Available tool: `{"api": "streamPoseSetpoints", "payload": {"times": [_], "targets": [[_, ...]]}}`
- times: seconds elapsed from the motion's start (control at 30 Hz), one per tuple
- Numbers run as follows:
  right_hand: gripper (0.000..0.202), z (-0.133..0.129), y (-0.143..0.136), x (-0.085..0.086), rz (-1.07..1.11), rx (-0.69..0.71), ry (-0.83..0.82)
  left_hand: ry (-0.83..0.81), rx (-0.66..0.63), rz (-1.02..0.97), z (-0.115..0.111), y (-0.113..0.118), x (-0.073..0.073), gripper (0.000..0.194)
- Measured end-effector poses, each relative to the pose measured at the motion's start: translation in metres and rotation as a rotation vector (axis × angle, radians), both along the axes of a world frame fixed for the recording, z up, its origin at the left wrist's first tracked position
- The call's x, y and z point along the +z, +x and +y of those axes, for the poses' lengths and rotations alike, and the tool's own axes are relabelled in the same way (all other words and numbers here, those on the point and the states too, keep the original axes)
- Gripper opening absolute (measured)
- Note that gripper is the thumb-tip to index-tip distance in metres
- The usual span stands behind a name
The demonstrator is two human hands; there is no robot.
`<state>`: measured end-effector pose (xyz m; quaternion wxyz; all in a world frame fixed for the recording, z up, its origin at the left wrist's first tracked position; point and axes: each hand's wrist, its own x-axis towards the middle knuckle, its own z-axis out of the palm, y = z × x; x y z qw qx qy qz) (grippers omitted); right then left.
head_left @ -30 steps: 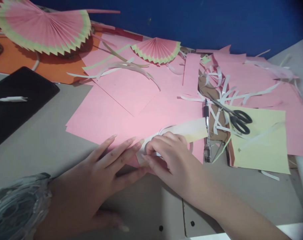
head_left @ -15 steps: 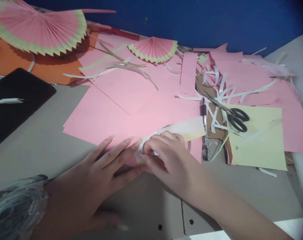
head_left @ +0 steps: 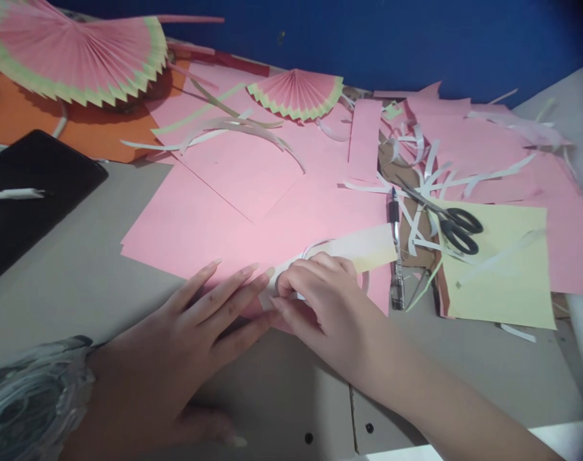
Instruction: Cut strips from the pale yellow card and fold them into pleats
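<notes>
My left hand [head_left: 200,326] lies with its fingers spread, fingertips on the left end of a pale paper strip [head_left: 368,246] and on the pink sheet [head_left: 214,218] under it. Curled over the same strip, my right hand [head_left: 327,298] has thumb and index finger pinched together; what lies between them is too hidden to make out. The strip's right end, white with a yellowish lower edge, sticks out past my right hand and reaches the pen [head_left: 396,256]. A thin curved white strip shows just above my right knuckles.
Black-handled scissors [head_left: 459,224] lie among white paper scraps, partly over a yellow-green sheet [head_left: 503,275]. Folded pink fans [head_left: 298,96] sit at the back. A black tablet-like object [head_left: 36,192] is at left. A blue surface [head_left: 368,45] borders the back.
Both hands hold nearly the same pose and place. The pen, scissors and yellow-green sheet appear very slightly farther right in the view.
</notes>
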<state>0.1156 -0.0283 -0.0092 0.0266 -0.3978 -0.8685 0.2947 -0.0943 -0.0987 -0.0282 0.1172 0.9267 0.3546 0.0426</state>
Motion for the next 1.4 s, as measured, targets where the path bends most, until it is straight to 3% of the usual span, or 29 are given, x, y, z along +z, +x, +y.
{"api": "streamPoseSetpoints", "payload": {"times": [0.4,0.77,1.4], "targets": [[0.014,-0.0002,-0.0011,0.0003,-0.033,-0.013,0.017,0.033,0.001,-0.028,0.0009,0.0003,0.0014,0.089],[0.014,-0.0008,-0.0019,0.0004,-0.023,-0.012,0.036,0.012,0.011,-0.017,0.0021,0.0001,0.0023,0.078],[0.016,-0.0017,-0.0008,-0.0002,-0.018,-0.005,0.032,0.002,-0.022,-0.018,0.0024,-0.002,0.0025,0.083]]}}
